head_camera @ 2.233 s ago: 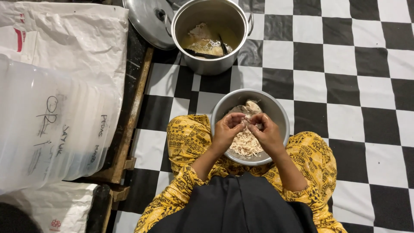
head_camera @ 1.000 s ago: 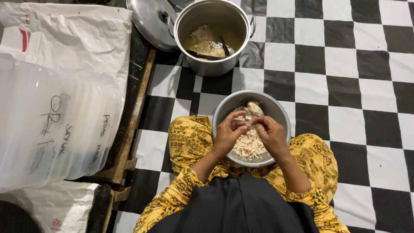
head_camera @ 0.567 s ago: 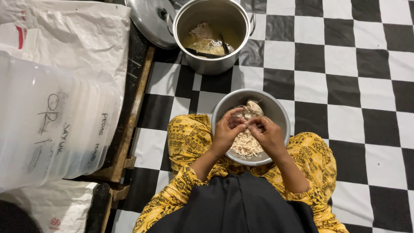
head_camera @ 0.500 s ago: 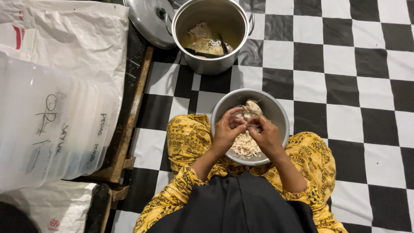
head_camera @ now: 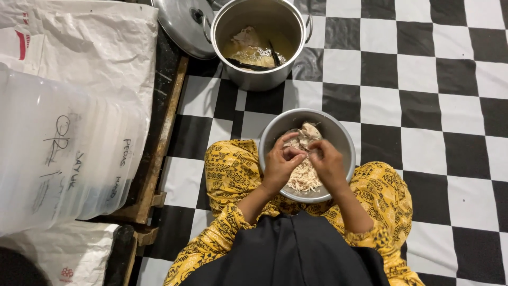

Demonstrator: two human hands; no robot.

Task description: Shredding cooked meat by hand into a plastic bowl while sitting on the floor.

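Two hands: both meet over the metal bowl (head_camera: 338,139), fingertips almost touching above the food.
Left hand (head_camera: 279,165): grip pinched together on a strand of shredded pale meat (head_camera: 302,177), thumb and forefinger closed over it.
Right hand (head_camera: 327,164): grip also closed on the same bit of meat, as far as the view shows; the fingers curl inward and hide the contact.
Bowl: rests on the person's lap, between the knees in yellow patterned cloth (head_camera: 230,169); its far rim reaches out over the checkered floor (head_camera: 423,95).
Contents: shredded meat heaped at the near side under the hands, a larger unshredded piece (head_camera: 310,130) at the far side.
Pot (head_camera: 259,39): stands on the floor beyond the bowl, near but apart, with broth, pieces and a dark ladle inside.
Lid (head_camera: 182,26): leans against the pot's left side.
Left edge: a wooden pallet rail (head_camera: 164,132) borders the floor, carrying white sacks (head_camera: 90,47) and a stack of translucent plastic containers (head_camera: 58,153).
Open room: the floor to the right of bowl and pot lies bare, black and white squares running to the frame's edge.
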